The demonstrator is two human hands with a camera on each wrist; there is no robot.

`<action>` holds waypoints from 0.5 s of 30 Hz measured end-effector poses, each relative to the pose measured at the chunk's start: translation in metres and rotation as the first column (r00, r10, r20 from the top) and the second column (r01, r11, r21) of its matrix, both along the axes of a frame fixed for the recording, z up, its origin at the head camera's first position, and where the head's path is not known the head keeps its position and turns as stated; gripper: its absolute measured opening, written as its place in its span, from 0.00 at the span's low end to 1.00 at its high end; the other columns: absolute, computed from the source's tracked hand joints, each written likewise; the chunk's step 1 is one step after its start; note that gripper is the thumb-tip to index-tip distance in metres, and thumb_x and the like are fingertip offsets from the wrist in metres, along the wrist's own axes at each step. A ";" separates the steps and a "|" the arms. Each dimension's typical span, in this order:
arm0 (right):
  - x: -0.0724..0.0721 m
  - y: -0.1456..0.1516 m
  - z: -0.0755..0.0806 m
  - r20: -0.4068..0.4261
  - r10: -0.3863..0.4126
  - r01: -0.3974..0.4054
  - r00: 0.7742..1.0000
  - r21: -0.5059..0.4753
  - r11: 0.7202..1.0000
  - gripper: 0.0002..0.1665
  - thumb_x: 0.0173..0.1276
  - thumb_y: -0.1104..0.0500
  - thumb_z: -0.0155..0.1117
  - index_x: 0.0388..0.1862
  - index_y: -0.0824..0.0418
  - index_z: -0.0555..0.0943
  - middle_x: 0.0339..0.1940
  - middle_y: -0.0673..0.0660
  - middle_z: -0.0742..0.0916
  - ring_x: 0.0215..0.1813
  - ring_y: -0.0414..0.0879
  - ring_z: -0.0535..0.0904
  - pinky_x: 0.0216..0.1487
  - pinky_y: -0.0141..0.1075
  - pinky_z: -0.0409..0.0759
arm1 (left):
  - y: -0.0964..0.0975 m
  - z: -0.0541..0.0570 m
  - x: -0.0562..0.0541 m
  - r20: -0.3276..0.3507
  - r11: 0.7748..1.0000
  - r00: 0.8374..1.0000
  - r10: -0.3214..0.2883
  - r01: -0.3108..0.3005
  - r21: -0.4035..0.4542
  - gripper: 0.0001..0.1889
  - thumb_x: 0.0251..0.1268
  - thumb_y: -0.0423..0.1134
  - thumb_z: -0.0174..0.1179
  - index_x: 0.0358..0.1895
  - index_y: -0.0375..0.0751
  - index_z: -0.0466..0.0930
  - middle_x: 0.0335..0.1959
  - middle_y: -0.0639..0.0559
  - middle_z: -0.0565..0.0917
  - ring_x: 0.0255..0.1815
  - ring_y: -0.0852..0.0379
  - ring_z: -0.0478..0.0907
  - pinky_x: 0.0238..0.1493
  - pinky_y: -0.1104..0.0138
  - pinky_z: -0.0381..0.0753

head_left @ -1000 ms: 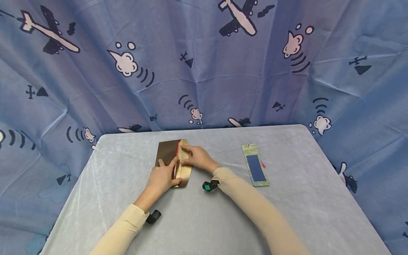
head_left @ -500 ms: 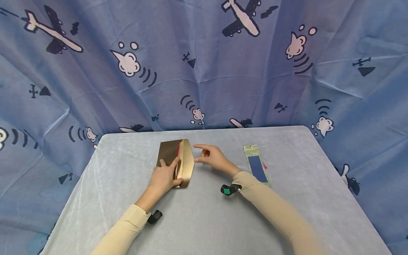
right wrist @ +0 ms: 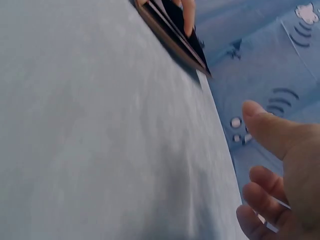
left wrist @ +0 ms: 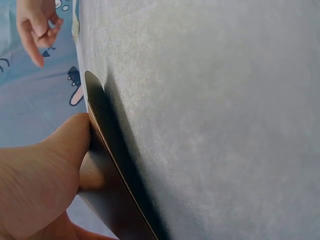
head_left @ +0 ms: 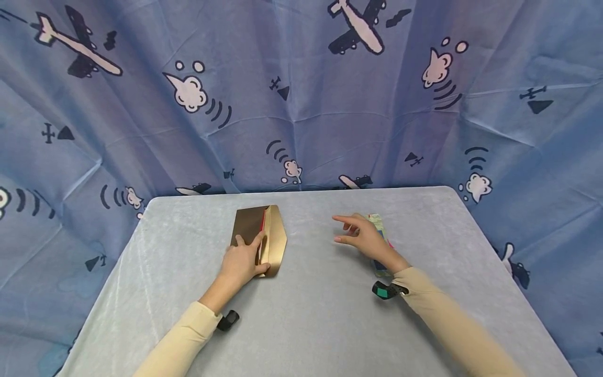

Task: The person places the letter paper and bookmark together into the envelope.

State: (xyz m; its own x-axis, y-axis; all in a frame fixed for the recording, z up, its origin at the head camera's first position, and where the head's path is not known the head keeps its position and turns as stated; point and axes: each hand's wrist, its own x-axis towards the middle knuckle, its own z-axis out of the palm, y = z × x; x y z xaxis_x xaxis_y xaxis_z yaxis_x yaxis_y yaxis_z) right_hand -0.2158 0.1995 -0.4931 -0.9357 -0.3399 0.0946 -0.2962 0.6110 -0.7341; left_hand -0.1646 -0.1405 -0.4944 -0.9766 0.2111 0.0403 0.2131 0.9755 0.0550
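Observation:
A brown-gold envelope (head_left: 249, 222) lies on the table with its pale gold flap (head_left: 279, 241) spread out to the right. A red edge (head_left: 263, 222) shows at its mouth. My left hand (head_left: 239, 262) rests on it, index finger straight along the mouth and thumb at the flap's near end. In the left wrist view the thumb presses against the envelope (left wrist: 112, 190). Holding nothing, my right hand (head_left: 365, 238) hovers with thumb and index finger apart. It partly covers a green bookmark (head_left: 377, 221) with a blue panel and a pink tassel (head_left: 390, 244).
A pale grey cloth covers the table (head_left: 311, 324). Behind the table's far edge hangs a blue curtain (head_left: 249, 104) printed with planes and clouds. Each wrist wears a small black camera, the left one (head_left: 228, 320) and the right one (head_left: 387, 290).
My right hand has let go of the envelope's flap and moved right, over to the bookmark. The flap lies more spread out. My left hand stays in place on the envelope.

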 end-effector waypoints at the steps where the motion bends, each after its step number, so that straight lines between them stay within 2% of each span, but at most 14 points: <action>1: 0.001 0.006 -0.001 -0.012 -0.002 0.002 1.000 0.010 1.000 0.36 0.60 0.51 0.74 0.68 0.49 0.76 0.46 0.63 0.82 0.41 0.48 0.75 0.44 0.40 0.75 | 0.000 0.000 0.000 0.001 1.000 1.000 -0.001 0.001 0.002 0.48 0.48 0.63 0.71 0.74 0.53 0.65 0.59 0.14 0.73 0.36 0.27 0.84 0.48 0.45 0.82; 6: 0.004 0.032 -0.009 -0.052 -0.024 0.026 0.998 0.041 0.999 0.37 0.59 0.52 0.74 0.68 0.52 0.76 0.46 0.62 0.81 0.40 0.48 0.74 0.42 0.37 0.73 | 0.000 0.000 0.000 0.001 1.000 1.000 -0.003 0.003 0.004 0.48 0.48 0.63 0.71 0.74 0.53 0.65 0.59 0.15 0.73 0.36 0.27 0.84 0.47 0.45 0.83; 15: 0.007 0.064 -0.016 -0.082 -0.135 0.143 0.987 0.105 0.984 0.37 0.57 0.56 0.76 0.67 0.56 0.77 0.45 0.65 0.74 0.43 0.53 0.68 0.45 0.40 0.68 | 0.000 0.000 0.000 -0.019 1.000 1.000 -0.008 0.007 -0.006 0.47 0.48 0.64 0.71 0.74 0.54 0.65 0.58 0.15 0.74 0.35 0.28 0.84 0.42 0.47 0.84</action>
